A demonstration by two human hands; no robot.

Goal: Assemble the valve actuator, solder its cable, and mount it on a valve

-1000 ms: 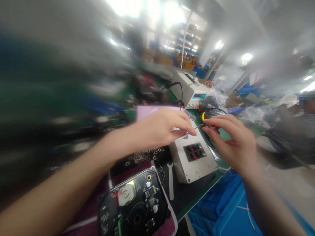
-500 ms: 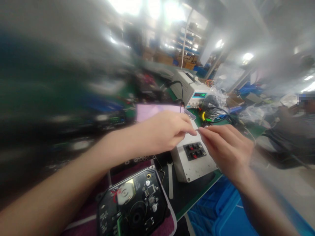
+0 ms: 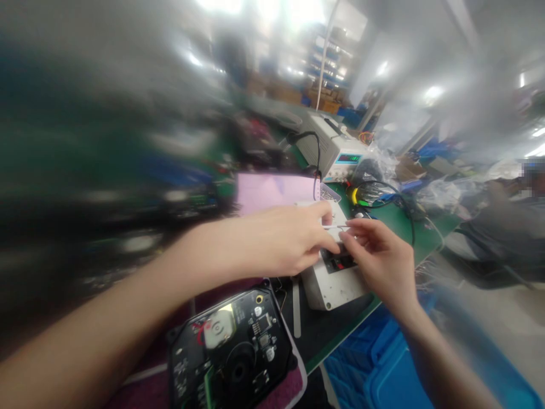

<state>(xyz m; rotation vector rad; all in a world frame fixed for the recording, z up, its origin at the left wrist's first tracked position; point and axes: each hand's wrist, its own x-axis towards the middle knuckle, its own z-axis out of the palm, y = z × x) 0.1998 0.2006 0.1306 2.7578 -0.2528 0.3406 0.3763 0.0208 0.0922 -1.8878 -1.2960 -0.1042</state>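
A thin white wire spans the small gap between my hands. My left hand reaches across from the left, its fingers bent and closed around one end. My right hand pinches the other end between thumb and fingertips. Both hands are above a white metal box that carries a black terminal block with red levers, partly hidden by my fingers. Nearer to me lies a black square unit with an exposed circuit board and red wires, on a purple cloth.
A flat wrench lies left of the box. Behind are a pink sheet, a tray of small metal parts and a bench power supply with a lit display. Blue crates stand below the bench edge; a person sits at right.
My right hand has moved slightly left and lower, its fingers more bent. My left fingers have spread a little, and the white wire now shows between the hands. The view has shifted slightly.
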